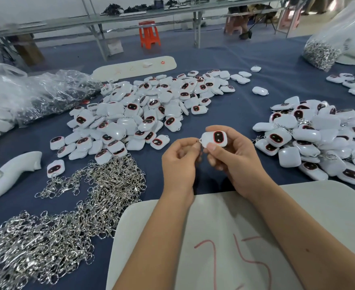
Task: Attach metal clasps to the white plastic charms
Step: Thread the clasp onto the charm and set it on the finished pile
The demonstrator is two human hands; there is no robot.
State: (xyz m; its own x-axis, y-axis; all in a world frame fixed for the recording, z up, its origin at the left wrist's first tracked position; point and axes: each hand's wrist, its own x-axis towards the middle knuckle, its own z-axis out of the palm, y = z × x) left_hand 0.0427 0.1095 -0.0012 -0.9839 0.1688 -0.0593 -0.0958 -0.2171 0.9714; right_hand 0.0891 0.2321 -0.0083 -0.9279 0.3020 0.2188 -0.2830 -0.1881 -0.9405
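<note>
Charm (214,139), white with a red-ringed dark oval, sits pinched in the right hand (233,158) above the blue tabletop (235,97), its small loop turned toward the left hand (179,162), probably so a clasp can be threaded on. The left fingertips pinch something small and metallic at that loop; whether the clasp has hooked is too small to tell.

Glossy white plastic charms (143,114), shiny metal clasps (72,216) (tangled), matt cloth (235,114)

Two bare sleeveless forearms, ringless fingers
</note>
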